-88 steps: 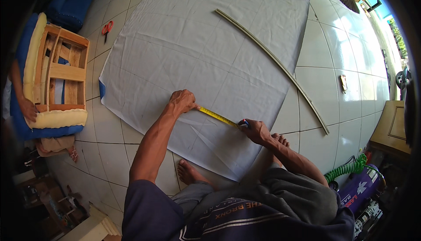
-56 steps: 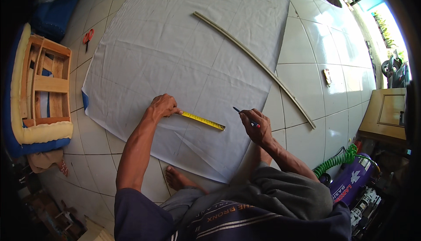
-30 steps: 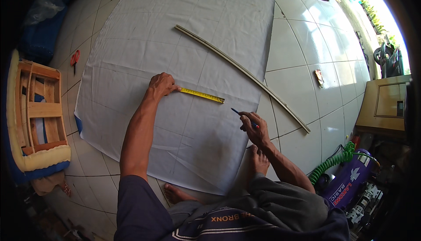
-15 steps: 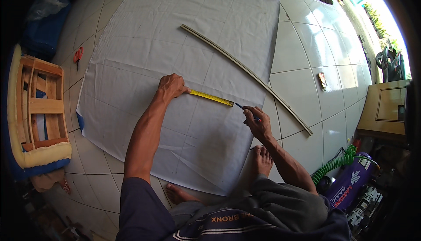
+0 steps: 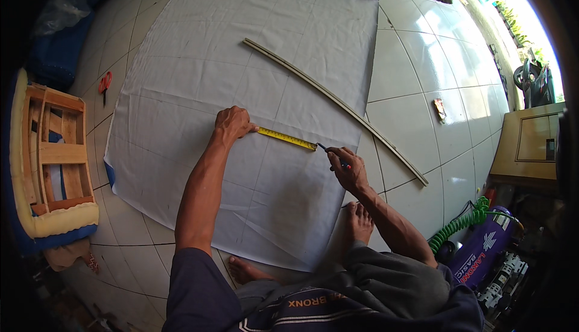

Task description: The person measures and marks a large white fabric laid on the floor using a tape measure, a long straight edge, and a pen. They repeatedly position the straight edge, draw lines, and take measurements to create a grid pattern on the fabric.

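Note:
A large sheet of grey fabric (image 5: 289, 193), marked with faint crossing lines, is spread over the floor. My left hand (image 5: 235, 123) is closed on a yellow tape measure (image 5: 286, 137), whose blade runs out to the right across the cloth. The tape's case is hidden by the hand, if it is there. In my right hand (image 5: 348, 166) is a dark blue pen (image 5: 322, 147), its tip at the free end of the blade. A long, thin straight strip (image 5: 338, 104) lies slanting across the fabric beyond both hands, its near end on the tiles.
Orange-handled scissors (image 5: 105, 87) lie on tiles left of the cloth. A wooden frame with foam edging (image 5: 63, 154) stands at far left. A purple air tank (image 5: 482, 247) with a coiled green hose (image 5: 461, 226) is at lower right. My bare feet (image 5: 360, 222) are at the fabric's near edge.
The pen tip has moved slightly left, onto the end of the tape blade. My left hand keeps its hold on the tape. The whole view has shifted a little.

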### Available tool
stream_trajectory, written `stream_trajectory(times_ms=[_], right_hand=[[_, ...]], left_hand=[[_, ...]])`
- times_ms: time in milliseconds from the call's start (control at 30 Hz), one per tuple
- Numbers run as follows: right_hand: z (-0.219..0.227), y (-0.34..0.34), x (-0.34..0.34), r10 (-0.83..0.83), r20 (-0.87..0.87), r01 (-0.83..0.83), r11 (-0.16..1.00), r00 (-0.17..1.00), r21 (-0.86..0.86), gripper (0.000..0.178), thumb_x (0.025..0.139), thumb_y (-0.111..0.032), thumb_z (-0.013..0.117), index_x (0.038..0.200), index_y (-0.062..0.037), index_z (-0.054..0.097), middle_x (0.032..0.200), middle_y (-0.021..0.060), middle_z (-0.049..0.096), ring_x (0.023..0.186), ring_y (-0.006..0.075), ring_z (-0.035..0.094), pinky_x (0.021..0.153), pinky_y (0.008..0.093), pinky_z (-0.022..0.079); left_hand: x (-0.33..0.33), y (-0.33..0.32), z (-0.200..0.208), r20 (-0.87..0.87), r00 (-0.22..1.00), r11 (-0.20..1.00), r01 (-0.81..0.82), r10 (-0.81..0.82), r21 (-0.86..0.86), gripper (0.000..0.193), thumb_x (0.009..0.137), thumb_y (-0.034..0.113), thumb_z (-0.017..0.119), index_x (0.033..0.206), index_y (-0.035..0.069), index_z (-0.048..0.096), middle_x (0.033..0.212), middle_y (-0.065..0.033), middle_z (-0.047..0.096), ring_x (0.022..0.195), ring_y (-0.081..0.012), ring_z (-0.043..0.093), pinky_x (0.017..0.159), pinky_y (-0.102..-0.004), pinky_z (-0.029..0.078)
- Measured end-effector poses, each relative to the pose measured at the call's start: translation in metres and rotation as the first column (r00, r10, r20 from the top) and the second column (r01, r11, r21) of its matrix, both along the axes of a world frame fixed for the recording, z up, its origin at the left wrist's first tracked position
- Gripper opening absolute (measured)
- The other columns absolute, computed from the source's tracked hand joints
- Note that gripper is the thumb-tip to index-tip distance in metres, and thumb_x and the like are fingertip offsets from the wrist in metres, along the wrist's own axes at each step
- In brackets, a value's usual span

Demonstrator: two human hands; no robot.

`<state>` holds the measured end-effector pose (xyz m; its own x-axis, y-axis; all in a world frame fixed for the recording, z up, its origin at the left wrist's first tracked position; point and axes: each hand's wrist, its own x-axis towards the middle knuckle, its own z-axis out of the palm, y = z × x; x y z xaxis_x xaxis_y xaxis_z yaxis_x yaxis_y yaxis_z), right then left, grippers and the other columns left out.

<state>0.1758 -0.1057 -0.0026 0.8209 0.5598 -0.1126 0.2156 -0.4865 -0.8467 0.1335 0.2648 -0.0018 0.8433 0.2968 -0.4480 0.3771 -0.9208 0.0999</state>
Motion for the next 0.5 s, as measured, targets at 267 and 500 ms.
stream_trajectory(times_ms=[267,500], right_hand=[[-0.0018,0.002,-0.0027,-0.011,0.089,0.016,0.998,0.996,-0.058,0.02,0.101,-0.022,0.067,0.113,-0.0086,0.077,0.1,0.0128,0.075,0.085,0.0324,0.073,0.077,0.0419,0.058],[0.0009,0.0039,-0.0009,-0.005,0.104,0.014,0.997,0.995,-0.078,0.02,0.101,-0.021,0.067,0.114,-0.0091,0.077,0.1,0.0126,0.075,0.085,0.0323,0.074,0.077,0.0417,0.058]], left_hand=[[-0.0021,-0.0015,0.0,0.016,0.999,0.999,-0.044,0.044,0.0,0.05,0.084,0.056,0.082,0.08,0.007,0.08,0.081,-0.0109,0.076,0.08,-0.0283,0.075,0.077,-0.0417,0.059],[-0.0024,-0.0004,-0.0034,0.018,0.999,0.999,-0.041,0.041,0.01,0.05,0.085,0.058,0.08,0.083,0.008,0.083,0.081,-0.0111,0.076,0.082,-0.0296,0.075,0.08,-0.043,0.059]])
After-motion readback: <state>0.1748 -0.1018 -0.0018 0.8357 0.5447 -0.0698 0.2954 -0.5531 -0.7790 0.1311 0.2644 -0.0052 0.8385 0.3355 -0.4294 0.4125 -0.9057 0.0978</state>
